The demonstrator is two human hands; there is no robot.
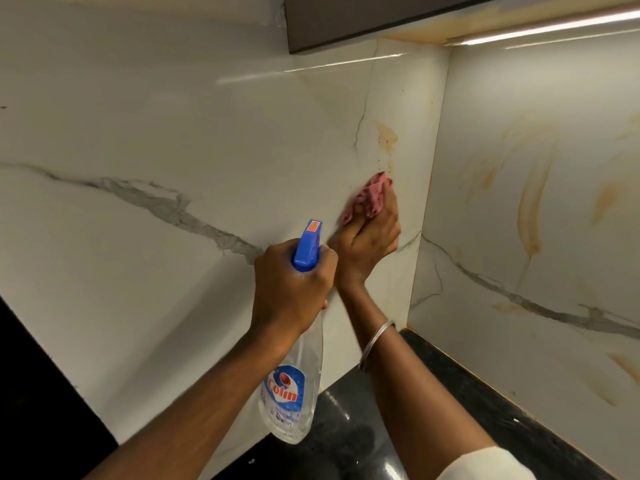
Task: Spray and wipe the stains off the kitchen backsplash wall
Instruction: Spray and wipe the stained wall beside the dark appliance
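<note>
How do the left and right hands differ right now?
Left hand grips the spray bottle by its neck; right hand holds a pink cloth against the backsplash. Right hand's wrist wears a bangle; left hand's is bare. Both hold a cleaning item.

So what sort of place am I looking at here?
Most likely a home kitchen corner: a glossy marble-look backsplash with yellowish stains, a dark counter below it, and a cabinet overhead.
</note>
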